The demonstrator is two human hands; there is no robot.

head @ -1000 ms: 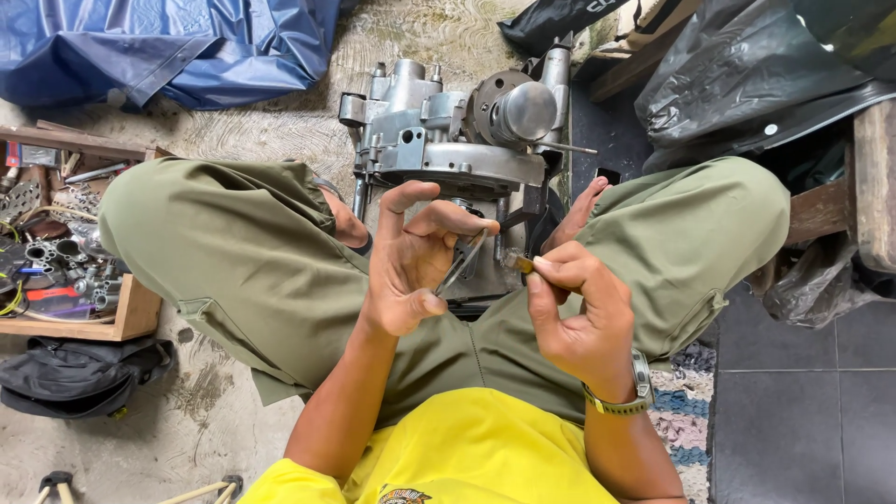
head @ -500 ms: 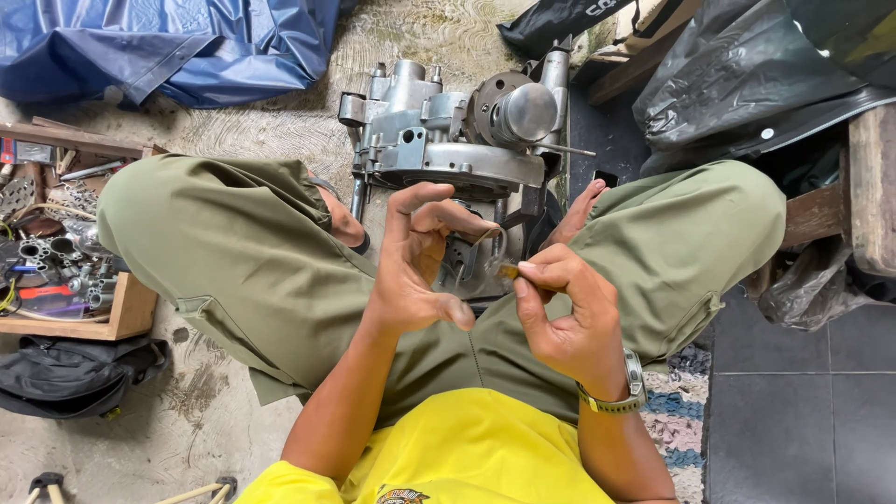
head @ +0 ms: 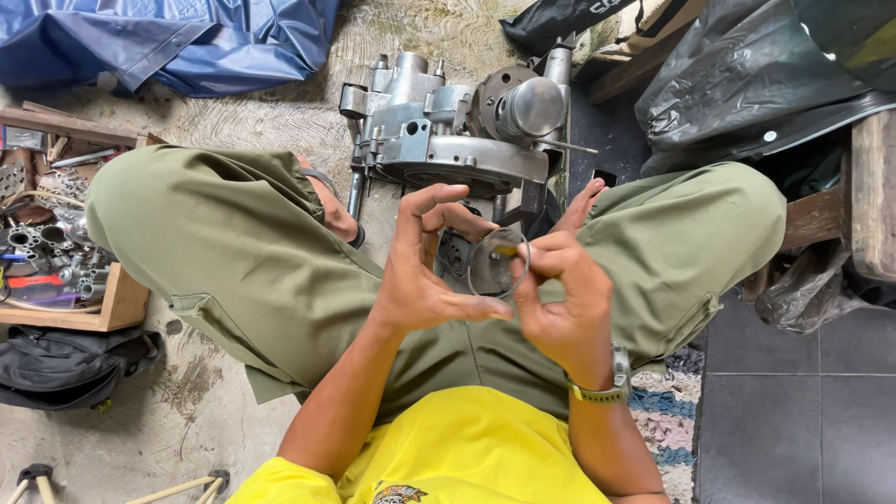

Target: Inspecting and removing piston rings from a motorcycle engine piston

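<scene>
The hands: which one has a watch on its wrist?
The right hand has the watch, a green-banded one. The left hand has a bare wrist.

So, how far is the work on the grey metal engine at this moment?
Done, it seems: the grey metal engine stands partly stripped on the floor, with loose metal parts in the wooden tray. In hand: the left hand and right hand together hold a thin metal ring in front of it. Left: the ring is not on the engine yet; where it belongs cannot be told.
</scene>
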